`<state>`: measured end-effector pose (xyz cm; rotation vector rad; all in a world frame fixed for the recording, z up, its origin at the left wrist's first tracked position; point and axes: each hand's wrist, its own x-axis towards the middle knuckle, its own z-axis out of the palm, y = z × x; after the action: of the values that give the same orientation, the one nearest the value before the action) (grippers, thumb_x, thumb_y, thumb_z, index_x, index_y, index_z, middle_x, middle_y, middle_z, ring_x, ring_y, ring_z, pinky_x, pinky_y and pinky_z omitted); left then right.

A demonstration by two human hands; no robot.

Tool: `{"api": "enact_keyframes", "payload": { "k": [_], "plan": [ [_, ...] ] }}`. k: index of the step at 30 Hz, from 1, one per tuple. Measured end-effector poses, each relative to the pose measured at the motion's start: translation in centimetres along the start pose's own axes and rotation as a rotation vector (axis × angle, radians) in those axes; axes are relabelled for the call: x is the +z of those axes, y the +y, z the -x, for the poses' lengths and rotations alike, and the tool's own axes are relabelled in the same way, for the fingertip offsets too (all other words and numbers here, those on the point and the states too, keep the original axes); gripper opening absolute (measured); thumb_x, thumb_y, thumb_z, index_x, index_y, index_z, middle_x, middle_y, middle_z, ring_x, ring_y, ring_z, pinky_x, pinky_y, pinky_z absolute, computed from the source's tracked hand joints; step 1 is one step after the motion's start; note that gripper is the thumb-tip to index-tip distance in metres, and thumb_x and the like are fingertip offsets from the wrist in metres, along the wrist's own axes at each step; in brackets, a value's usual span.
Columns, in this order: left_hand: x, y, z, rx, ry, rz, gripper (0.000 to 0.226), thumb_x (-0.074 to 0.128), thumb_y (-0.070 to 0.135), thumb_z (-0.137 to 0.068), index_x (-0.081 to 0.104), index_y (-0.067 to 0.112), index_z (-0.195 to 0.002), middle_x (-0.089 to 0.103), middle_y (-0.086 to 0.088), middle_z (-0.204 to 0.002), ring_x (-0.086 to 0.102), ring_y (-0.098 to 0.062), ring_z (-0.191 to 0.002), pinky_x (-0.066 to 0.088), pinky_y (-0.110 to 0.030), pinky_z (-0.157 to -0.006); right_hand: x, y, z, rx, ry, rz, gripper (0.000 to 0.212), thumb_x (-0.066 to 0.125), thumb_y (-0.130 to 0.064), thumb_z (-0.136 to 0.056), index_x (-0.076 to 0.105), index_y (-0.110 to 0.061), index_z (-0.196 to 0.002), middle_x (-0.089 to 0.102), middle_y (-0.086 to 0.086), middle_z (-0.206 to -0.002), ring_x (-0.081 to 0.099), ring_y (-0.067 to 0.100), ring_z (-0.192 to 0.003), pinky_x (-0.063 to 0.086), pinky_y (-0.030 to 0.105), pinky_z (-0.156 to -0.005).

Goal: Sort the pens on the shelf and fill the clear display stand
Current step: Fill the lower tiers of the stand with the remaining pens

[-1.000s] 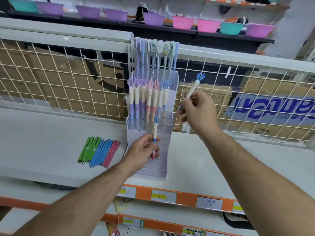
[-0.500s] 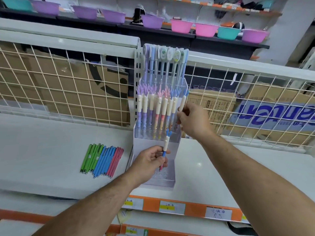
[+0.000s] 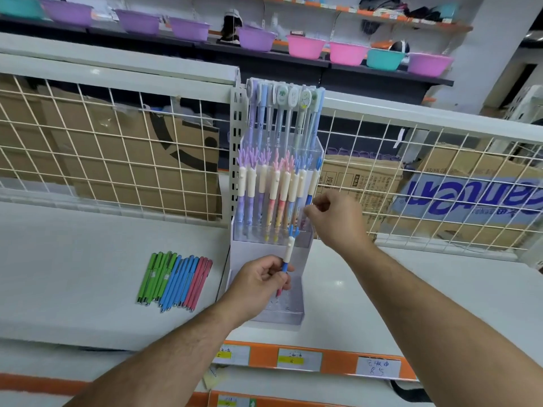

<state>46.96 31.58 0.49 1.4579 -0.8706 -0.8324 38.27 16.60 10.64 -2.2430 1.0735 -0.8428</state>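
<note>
Two hands at the stand (image 3: 264, 248)
The left hand (image 3: 260, 279) pinches a blue pen (image 3: 288, 249) upright before the lower tier; the right hand (image 3: 335, 220) pinches the middle row's end pen (image 3: 313, 180) (loose pens (image 3: 176, 280) lie left).

Slim matte pens (image 3: 174, 279) on the white shelf (image 3: 73, 259) run green, blue, red; cream-capped antler-topped pens (image 3: 276, 183) lilac, pink, perhaps blue.

We're in a shop here, a general-goods store by the look of it: white retail shelf (image 3: 88, 259) with an orange edge strip (image 3: 332, 362) carrying price labels (image 3: 378, 368), writing too blurred to read, wire mesh (image 3: 88, 136) backing, cartons (image 3: 470, 198) stacked behind, and rows of coloured plastic basins (image 3: 307, 47) across the aisle.
</note>
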Motion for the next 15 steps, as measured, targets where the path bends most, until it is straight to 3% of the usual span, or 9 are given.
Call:
{"api": "enact_keyframes", "payload": {
  "k": [4,8,11,15],
  "plan": [
    [-0.1,-0.4,-0.2,0.004,-0.005,0.0,0.024,0.055,0.005,-0.099,0.072,0.022,-0.097,0.072,-0.015,-0.097,0.066,-0.036,-0.093,0.056,-0.042,-0.086,-0.1,0.8,2.5,-0.012,0.014,-0.126,0.01,0.065,-0.016,-0.089,0.067,-0.017,-0.08,0.065,-0.009,-0.071,0.057,0.005,-0.064,0.046,0.025,-0.06],
    [-0.1,-0.6,-0.3,0.017,-0.017,-0.001,0.023,0.052,0.005,-0.1,0.072,0.018,-0.102,0.073,-0.007,-0.085,0.064,-0.022,-0.081,0.052,-0.033,-0.079,-0.1,1.5,5.1,-0.019,-0.217,-0.294,0.013,0.069,-0.01,-0.087,0.068,-0.016,-0.076,0.064,-0.009,-0.067,0.053,0.004,-0.056,0.044,0.021,-0.059],
    [0.0,-0.5,-0.4,0.047,-0.036,-0.033,0.023,0.052,0.004,-0.1,0.071,0.016,-0.096,0.072,-0.004,-0.08,0.065,-0.018,-0.079,0.052,-0.028,-0.076,0.6,2.2,6.2,-0.104,-0.359,-0.192,0.012,0.075,-0.014,-0.085,0.068,-0.016,-0.075,0.068,-0.002,-0.074,0.052,0.0,-0.056,0.042,0.016,-0.059],
    [0.0,-0.2,-0.3,0.052,-0.058,-0.071,0.022,0.053,0.007,-0.1,0.071,0.016,-0.092,0.071,-0.001,-0.078,0.066,-0.01,-0.077,0.051,-0.019,-0.072,1.4,2.6,6.5,-0.123,-0.34,-0.135,0.013,0.071,-0.017,-0.088,0.065,-0.013,-0.077,0.069,-0.003,-0.076,0.06,0.008,-0.061,0.047,0.024,-0.061]
  ]
}}
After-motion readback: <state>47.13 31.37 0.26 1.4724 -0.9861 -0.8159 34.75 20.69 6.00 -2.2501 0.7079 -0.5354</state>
